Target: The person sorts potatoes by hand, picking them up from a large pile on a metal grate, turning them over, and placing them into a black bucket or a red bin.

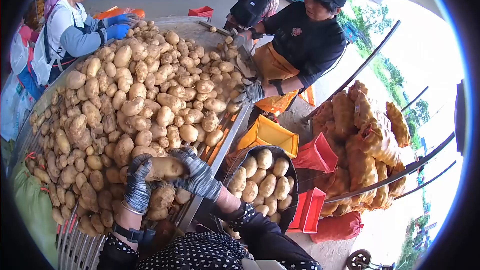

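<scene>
Seemingly for steadiness, the left hand (138, 181) and right hand (196, 172) clamp one long potato (167, 168) at opposite ends beside the potato heap (134, 106).

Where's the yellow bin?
In the head view, the yellow bin is right of centre, above the potato-filled bucket and left of a red bin, up and right from the person's right hand.

Wore stripy gloves (139, 182) of grey, black and white on both hands (199, 174). Had a black strap (128, 233) round the left wrist (130, 218). Wore black clothes (205, 252) with white dots, and dotted cuffs (245, 215).
</scene>
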The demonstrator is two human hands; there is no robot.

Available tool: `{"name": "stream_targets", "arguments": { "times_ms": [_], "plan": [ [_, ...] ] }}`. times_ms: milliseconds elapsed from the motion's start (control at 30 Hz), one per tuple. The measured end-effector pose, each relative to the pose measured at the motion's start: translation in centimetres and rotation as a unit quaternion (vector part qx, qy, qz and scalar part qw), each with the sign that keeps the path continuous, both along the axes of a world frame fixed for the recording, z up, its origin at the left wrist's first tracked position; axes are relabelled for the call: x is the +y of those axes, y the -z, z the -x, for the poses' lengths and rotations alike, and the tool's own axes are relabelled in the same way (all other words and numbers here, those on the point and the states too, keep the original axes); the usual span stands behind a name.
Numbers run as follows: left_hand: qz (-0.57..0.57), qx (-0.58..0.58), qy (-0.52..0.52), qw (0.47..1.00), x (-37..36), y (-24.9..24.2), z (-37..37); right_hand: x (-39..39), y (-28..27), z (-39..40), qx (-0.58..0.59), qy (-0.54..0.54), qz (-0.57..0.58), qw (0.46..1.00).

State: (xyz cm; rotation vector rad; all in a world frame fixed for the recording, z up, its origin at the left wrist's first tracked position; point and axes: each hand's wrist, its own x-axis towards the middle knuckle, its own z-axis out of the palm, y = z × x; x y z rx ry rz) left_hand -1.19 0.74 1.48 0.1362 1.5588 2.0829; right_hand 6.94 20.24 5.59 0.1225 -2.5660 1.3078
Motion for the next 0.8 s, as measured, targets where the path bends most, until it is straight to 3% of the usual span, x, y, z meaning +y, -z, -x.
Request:
{"name": "stream_targets", "arguments": {
  "times_ms": [33, 67, 100, 167, 200, 233, 300, 333, 433, 500, 567, 633, 767, 800],
  "plan": [
    [-0.069, -0.062, -0.026, 0.995, -0.1, 1.5, 0.2, 0.3, 1.4, 0.0, 0.047, 0.027, 0.060, 0.997],
    [-0.138, -0.126, -0.054, 0.981, -0.3, 2.7, 0.4, 0.6, 2.7, -0.4, -0.008, 0.027, 0.151, 0.988],
    [-0.130, -0.129, -0.056, 0.981, 0.0, 2.2, 0.3, 0.3, 2.7, -0.8, -0.075, 0.028, 0.245, 0.966],
    [-0.237, -0.240, -0.042, 0.941, 0.9, 1.0, 0.0, -0.6, 4.8, -0.9, -0.092, -0.011, 0.404, 0.910],
    [-0.241, -0.229, -0.020, 0.943, 1.5, 0.5, -0.2, -1.3, 4.9, -0.5, -0.066, -0.023, 0.450, 0.890],
    [-0.182, -0.247, -0.061, 0.950, 1.5, 0.0, -1.0, -1.4, 4.9, -0.9, -0.056, -0.009, 0.466, 0.883],
    [-0.201, -0.255, -0.023, 0.946, 1.3, -0.6, -1.5, -1.0, 5.0, -0.6, -0.046, -0.029, 0.512, 0.857],
    [-0.202, -0.212, -0.026, 0.956, 1.5, -1.5, -2.0, -1.3, 3.5, -0.9, -0.057, -0.035, 0.592, 0.803],
    [-0.126, -0.084, -0.006, 0.988, 1.2, -2.5, -2.0, -0.8, 2.6, -0.7, -0.024, -0.040, 0.539, 0.841],
    [-0.116, -0.054, 0.005, 0.992, 1.1, -3.7, -2.1, -0.5, 3.2, -0.8, -0.003, -0.025, 0.508, 0.861],
    [-0.110, -0.033, 0.018, 0.993, 0.8, -4.6, -2.8, -0.8, 2.8, -1.3, -0.028, -0.014, 0.551, 0.834],
    [-0.075, 0.009, 0.012, 0.997, 0.6, -5.2, -2.9, -0.6, 3.2, -1.4, -0.030, -0.014, 0.496, 0.868],
    [-0.061, 0.076, 0.016, 0.995, -0.2, -5.4, -3.3, -1.2, 2.2, -1.9, -0.023, -0.055, 0.559, 0.827],
    [-0.001, 0.141, -0.003, 0.990, -0.4, -5.3, -3.6, -1.4, 2.0, -2.0, -0.023, -0.060, 0.566, 0.822]
  ]
}}
